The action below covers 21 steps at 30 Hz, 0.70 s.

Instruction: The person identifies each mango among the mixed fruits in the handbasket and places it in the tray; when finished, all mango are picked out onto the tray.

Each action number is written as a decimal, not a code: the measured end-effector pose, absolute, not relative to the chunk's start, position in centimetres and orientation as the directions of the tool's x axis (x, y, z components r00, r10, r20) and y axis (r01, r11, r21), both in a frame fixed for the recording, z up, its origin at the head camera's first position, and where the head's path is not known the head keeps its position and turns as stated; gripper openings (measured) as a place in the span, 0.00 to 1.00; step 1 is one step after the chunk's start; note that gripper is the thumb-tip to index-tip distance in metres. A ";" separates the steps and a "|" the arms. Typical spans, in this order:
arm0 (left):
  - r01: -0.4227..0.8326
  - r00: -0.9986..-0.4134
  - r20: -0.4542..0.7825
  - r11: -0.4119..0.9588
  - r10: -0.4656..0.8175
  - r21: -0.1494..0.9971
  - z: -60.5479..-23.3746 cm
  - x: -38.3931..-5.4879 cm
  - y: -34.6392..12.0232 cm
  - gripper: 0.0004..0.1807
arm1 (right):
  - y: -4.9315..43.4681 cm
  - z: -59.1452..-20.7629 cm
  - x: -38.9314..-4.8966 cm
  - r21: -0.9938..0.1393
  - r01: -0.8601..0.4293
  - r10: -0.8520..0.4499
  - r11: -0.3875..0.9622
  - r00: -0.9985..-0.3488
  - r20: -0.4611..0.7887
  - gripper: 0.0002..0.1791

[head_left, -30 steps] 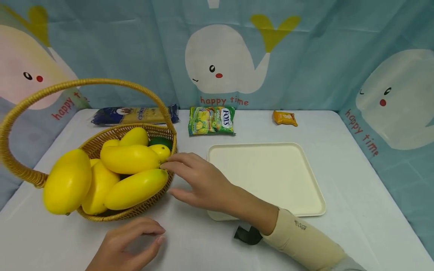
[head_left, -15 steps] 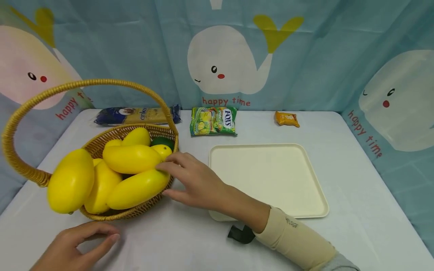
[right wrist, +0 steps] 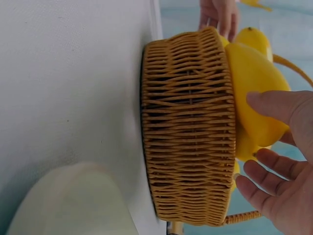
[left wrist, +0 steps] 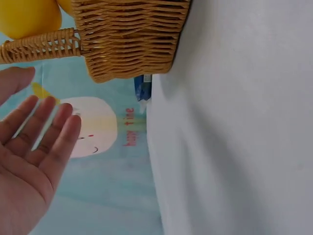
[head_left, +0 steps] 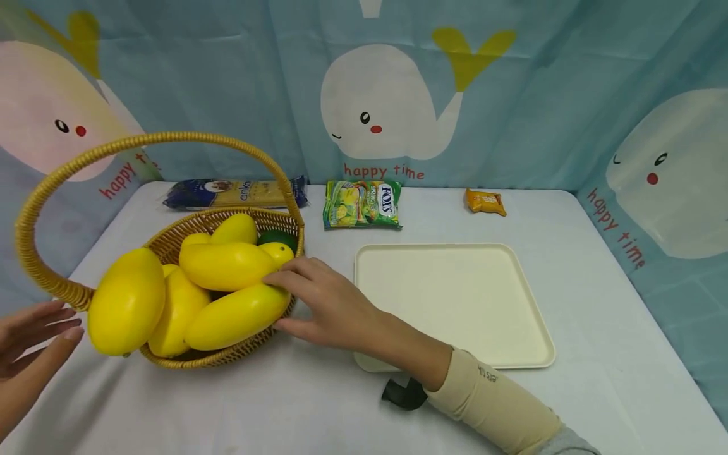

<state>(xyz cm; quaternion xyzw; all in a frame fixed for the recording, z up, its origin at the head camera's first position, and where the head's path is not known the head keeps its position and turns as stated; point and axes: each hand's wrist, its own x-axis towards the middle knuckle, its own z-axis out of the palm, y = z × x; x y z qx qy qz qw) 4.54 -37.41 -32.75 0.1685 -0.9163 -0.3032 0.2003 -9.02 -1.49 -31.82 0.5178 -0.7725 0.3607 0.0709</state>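
A wicker basket (head_left: 227, 361) with a tall arched handle stands on the left, heaped with yellow mangoes (head_left: 227, 265). At its right end is my right hand (head_left: 330, 309), palm toward the basket. Its fingers reach over the tip of the front mango (head_left: 236, 319), and the thumb lies lower by the rim. In the right wrist view the thumb overlaps a mango (right wrist: 257, 93), with the other fingers loosely spread. My left hand (head_left: 28, 354) is beside the basket's left end, fingertips close to the handle's base and the leftmost mango (head_left: 126, 303). The left wrist view shows its palm with nothing in it.
A cream tray (head_left: 443, 303) lies right of the basket, partly behind my right forearm. Along the back are a pasta packet (head_left: 239, 194), a green candy bag (head_left: 363, 203) and a small orange packet (head_left: 486, 202). A black strap (head_left: 404, 394) lies near my right wrist.
My left hand has moved from in front of the basket to its left end, rising and turning its fingers toward it. My right fingers have come slightly farther over the front mango's tip.
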 end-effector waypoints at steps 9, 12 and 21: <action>0.090 -0.913 0.339 0.697 -0.228 0.712 -34.4 3.1 -39.2 0.31 | -1.8 -32.0 -9.1 -0.497 -0.847 -0.759 0.188 -0.446 0.473 0.32; 0.123 -0.909 0.357 0.679 -0.216 0.723 -34.8 2.8 -39.5 0.30 | -1.9 -32.1 -9.1 -0.501 -0.847 -0.758 0.179 -0.443 0.478 0.33; 0.172 -0.904 0.370 0.607 -0.217 0.776 -34.0 2.9 -38.1 0.31 | -2.1 -32.1 -9.1 -0.513 -0.843 -0.763 0.161 -0.436 0.477 0.33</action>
